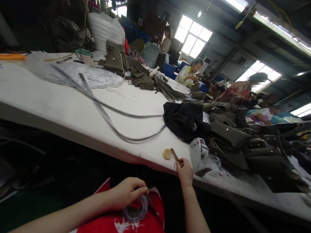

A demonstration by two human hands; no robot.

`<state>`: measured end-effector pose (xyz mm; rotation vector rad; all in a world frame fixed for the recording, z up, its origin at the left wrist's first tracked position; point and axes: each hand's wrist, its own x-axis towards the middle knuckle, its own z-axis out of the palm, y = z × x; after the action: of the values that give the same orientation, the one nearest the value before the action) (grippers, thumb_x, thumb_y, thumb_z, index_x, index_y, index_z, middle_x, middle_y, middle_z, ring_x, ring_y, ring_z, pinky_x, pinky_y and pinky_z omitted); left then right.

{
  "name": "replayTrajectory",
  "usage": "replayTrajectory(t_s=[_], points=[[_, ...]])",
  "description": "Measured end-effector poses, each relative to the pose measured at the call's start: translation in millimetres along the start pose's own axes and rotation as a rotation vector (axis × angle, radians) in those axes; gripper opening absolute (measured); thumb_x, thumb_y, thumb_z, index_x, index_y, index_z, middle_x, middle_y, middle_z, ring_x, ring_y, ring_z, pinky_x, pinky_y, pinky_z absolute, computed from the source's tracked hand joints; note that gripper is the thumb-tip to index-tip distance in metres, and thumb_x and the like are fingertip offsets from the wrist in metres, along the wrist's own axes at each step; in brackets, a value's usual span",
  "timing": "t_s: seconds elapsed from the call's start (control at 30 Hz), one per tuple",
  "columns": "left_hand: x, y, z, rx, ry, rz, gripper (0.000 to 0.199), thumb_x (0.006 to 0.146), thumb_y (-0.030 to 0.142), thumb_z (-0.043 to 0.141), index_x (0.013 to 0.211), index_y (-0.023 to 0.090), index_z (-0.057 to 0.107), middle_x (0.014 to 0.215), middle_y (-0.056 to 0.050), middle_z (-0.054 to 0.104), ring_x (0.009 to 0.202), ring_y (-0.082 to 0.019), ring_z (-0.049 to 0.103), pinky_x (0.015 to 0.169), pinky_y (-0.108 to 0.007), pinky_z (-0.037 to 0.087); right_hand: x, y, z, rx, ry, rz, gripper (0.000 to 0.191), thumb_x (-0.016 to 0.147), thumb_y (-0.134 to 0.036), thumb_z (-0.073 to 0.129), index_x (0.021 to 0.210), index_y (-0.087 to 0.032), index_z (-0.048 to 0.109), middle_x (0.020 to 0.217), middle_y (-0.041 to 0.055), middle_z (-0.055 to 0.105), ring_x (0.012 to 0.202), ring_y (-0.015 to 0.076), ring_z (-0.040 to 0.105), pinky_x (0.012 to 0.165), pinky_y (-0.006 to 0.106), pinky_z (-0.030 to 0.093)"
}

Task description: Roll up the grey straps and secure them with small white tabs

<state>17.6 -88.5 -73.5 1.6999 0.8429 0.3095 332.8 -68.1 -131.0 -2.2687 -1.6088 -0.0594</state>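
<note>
Right hand [185,173]: pinching a flat, narrow olive-brown strip [174,154] between thumb and fingers, its free end projecting over the near edge of the long white-topped table [145,150]. Left hand [131,193]: fingers curled over the clear, ring-shaped roll [136,208] at the lap, against the red printed garment [104,223]; whether it grips the roll cannot be told. Risks, in judgement: a sideways swing of the strip could knock the small round yellow disc [167,154] just beside its tip; the white plastic device [199,155] near the wrist could be bumped; the roll, if unsecured, could slip off the lap.
</note>
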Motion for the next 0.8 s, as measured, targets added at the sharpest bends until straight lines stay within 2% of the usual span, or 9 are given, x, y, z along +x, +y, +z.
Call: replayTrajectory(t_s=[0.17, 0.47, 0.67, 0.8], points=[[-1, -2, 1.8, -0.02, 0.009, -0.011, 0.036, 0.09, 0.043, 0.049, 0.09, 0.017, 0.074, 0.084, -0.003, 0.072, 0.076, -0.017, 0.064, 0.07, -0.022, 0.048, 3, 0, 3, -0.055, -0.025, -0.05, 0.022, 0.093, -0.03, 0.051, 0.095, -0.019, 0.07, 0.096, 0.0061, 0.065, 0.082, 0.0177, 0.061, 0.07, 0.026, 0.04], [-4, 0, 0.4, -0.02, 0.023, 0.012, 0.036, 0.091, 0.043, 0.049, 0.089, 0.017, 0.075, 0.084, -0.003, 0.072, 0.078, -0.017, 0.065, 0.071, -0.022, 0.047, 3, -3, -5, -0.157, -0.064, -0.117, 0.025, 0.096, -0.029, 0.049, 0.091, -0.022, 0.072, 0.091, 0.0037, 0.064, 0.076, 0.0143, 0.06, 0.064, 0.024, 0.039], [-3, 0, -0.1, -0.02, 0.011, 0.027, 0.036, 0.091, 0.043, 0.049, 0.09, 0.017, 0.074, 0.085, -0.004, 0.072, 0.079, -0.018, 0.064, 0.072, -0.023, 0.047, 12, -15, -5, -0.236, 0.022, -0.102, 0.021, 0.091, -0.017, 0.047, 0.083, -0.016, 0.066, 0.086, 0.0096, 0.063, 0.08, 0.0196, 0.059, 0.069, 0.028, 0.04], [-6, -6, -2.7, -0.074, 0.003, -0.023, 0.042, 0.092, 0.048, 0.046, 0.094, 0.016, 0.072, 0.088, -0.004, 0.071, 0.077, -0.017, 0.063, 0.069, -0.023, 0.047, 16, -16, -26, -0.202, 0.115, 0.006, 0.028, 0.093, -0.017, 0.036, 0.098, -0.01, 0.062, 0.094, 0.0156, 0.063, 0.081, 0.0232, 0.059, 0.069, 0.032, 0.04]])
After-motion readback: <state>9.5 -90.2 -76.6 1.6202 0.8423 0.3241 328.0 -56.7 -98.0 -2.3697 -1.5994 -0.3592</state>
